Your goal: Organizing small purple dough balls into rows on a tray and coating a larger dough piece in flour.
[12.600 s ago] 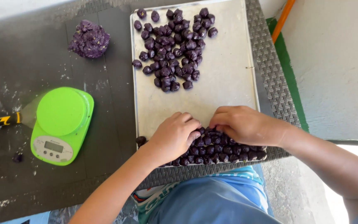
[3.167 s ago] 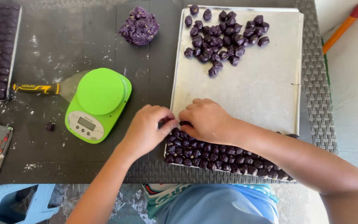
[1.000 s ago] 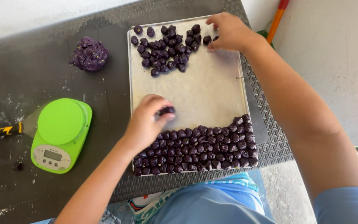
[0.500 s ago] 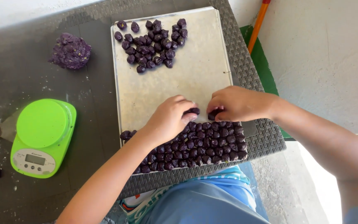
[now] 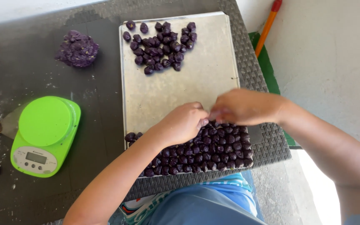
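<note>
A metal baking tray lies on a dark table. Packed rows of small purple dough balls fill its near end, and a loose pile of purple balls sits at its far end. My left hand and my right hand meet fingertip to fingertip at the top edge of the packed rows, fingers curled down onto the balls. Whether either hand pinches a ball is hidden by the fingers.
A lump of purple dough lies at the far left of the tray. A green kitchen scale stands at the left, with a scraper blade beside it. An orange stick leans past the table's right edge.
My right hand reached to the far pile a second ago and came back to the packed rows. Both hands now sit closer together at the rows' upper edge.
</note>
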